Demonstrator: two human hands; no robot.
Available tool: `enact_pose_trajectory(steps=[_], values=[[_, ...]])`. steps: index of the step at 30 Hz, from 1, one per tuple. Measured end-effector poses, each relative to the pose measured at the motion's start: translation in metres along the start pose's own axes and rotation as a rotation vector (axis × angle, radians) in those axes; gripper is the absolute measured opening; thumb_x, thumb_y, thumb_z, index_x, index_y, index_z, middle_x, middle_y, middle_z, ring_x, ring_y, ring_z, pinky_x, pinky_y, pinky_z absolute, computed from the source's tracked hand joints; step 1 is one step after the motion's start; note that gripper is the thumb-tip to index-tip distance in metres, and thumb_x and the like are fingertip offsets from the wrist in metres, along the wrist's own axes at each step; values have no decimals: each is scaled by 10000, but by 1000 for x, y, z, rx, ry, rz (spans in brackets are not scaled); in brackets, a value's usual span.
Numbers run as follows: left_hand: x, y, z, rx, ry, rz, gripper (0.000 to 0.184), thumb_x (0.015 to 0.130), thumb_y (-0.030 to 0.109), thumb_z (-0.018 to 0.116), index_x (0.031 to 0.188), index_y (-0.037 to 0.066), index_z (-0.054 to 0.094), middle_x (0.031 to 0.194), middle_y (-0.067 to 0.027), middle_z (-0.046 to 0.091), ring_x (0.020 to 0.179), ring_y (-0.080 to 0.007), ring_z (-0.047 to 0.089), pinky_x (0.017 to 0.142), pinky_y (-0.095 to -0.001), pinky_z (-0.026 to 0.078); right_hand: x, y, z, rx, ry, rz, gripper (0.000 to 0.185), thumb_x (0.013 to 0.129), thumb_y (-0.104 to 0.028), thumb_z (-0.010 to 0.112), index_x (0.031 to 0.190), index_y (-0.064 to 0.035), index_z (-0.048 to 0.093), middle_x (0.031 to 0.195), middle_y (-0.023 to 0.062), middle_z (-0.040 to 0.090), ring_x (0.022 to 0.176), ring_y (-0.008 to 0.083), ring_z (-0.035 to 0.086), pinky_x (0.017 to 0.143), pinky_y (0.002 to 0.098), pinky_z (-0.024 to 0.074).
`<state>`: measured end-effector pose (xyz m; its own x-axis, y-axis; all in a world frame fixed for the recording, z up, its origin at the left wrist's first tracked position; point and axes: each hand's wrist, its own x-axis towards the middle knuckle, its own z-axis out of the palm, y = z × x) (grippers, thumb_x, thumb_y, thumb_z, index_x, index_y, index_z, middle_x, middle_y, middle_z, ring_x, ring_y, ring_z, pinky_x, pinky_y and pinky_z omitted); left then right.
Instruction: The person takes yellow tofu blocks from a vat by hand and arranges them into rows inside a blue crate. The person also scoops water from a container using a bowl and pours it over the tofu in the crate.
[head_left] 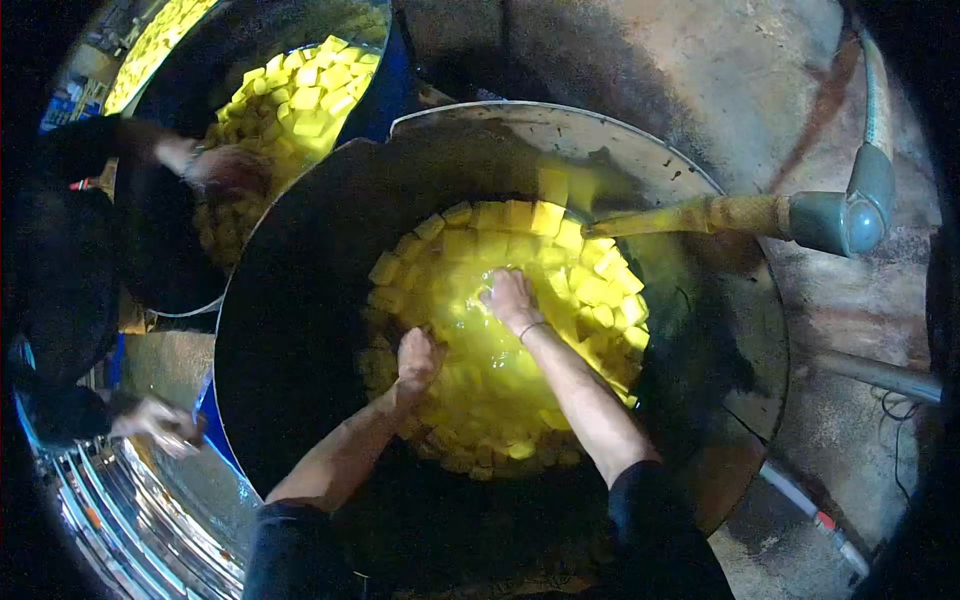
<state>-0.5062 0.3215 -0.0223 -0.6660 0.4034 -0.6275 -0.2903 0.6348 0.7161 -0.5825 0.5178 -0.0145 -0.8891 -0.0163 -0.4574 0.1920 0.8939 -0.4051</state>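
Both my hands reach into a large round drum that holds yellowish liquid and many yellow blocks. My left hand is at the left of the liquid, its fingers curled and partly hidden, so what they hold cannot be made out. Near the middle of the drum, my right hand touches the liquid, with its fingertips at the surface and hidden in glare. Ripples show beside it. A thin band circles my right wrist.
A pipe with a grey elbow reaches over the drum's right rim. Another drum of yellow blocks stands at the upper left, where a co-worker's hand reaches in. That person's other hand is at the lower left.
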Motion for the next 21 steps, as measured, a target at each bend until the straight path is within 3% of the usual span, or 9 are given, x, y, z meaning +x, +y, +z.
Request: enact_pose_trajectory(steps=[2, 5, 8, 9, 10, 13, 14, 16, 21], values=[[10, -55, 8, -1395, -229, 680, 526, 863, 232, 591, 1327, 30, 446, 1275, -92, 508, 1172, -238, 478, 1001, -348, 384, 0, -9, 13, 25, -58, 91, 307, 758, -225, 667, 891, 50, 633, 885, 218, 643, 914, 369, 625, 787, 442, 526], [7, -108, 1, -901, -54, 343, 669, 762, 413, 700, 1278, 52, 477, 1209, -50, 550, 1102, -211, 528, 903, -347, 441, -4, -2, 28, 99, -48, 87, 286, 762, -187, 649, 937, 37, 625, 932, 213, 641, 959, 381, 606, 835, 446, 505], [8, -92, -17, -889, -73, 329, 655, 787, 408, 682, 1295, 58, 462, 1210, -51, 549, 1098, -210, 528, 910, -345, 436, -1, 35, 30, 297, -300, 112, 425, 762, -251, 689, 1069, 28, 596, 1043, 211, 629, 1004, 323, 597, 873, 386, 478], [8, -78, -27, -885, -88, 322, 649, 799, 406, 673, 1303, 61, 454, 1211, -51, 548, 1096, -209, 528, 913, -343, 433, -3, 45, 25, 472, -429, 149, 493, 762, -285, 707, 1118, 31, 578, 1077, 202, 624, 1021, 291, 589, 883, 365, 466], [8, -61, -38, -884, -100, 318, 642, 812, 403, 664, 1312, 64, 447, 1212, -51, 547, 1094, -208, 528, 916, -342, 430, -21, 49, 19, 760, -272, 29, 555, 765, -302, 730, 1172, 32, 556, 1090, 150, 628, 1010, 240, 581, 882, 353, 453], [8, 26, -52, -652, -26, -39, 520, 883, 356, 604, 1301, 93, 443, 1183, -47, 553, 1082, -214, 537, 917, -381, 444, -54, 40, -19, 1054, -321, 23, 467, 793, -213, 711, 1167, 22, 561, 1063, 95, 633, 983, 200, 583, 856, 330, 464], [14, 27, -41, -919, 55, 29, 415, 902, 311, 582, 1247, 109, 471, 1151, -47, 559, 1061, -195, 540, 875, -378, 472, -61, 41, -21, 1277, -387, -21, 378, 779, -87, 706, 1128, -4, 588, 1030, 54, 642, 965, 139, 571, 850, 270, 448], [20, 40, -25, -1348, 35, 123, 298, 904, 203, 573, 1178, 115, 497, 1102, -47, 567, 1024, -190, 543, 846, -421, 494, -81, 27, -43, 1263, -340, -25, 361, 795, -91, 694, 1127, -3, 582, 1035, 53, 638, 941, 121, 580, 809, 262, 467], [30, 76, 25, -1741, 142, 83, 260, 824, 230, 491, 956, 32, 595, 912, -105, 642, 860, -260, 610, 822, -371, 492, -102, 2, -57, 1182, -173, -34, 250, 751, -9, 728, 969, 24, 610, 978, 80, 651, 774, 141, 634, 706, 260, 517]])
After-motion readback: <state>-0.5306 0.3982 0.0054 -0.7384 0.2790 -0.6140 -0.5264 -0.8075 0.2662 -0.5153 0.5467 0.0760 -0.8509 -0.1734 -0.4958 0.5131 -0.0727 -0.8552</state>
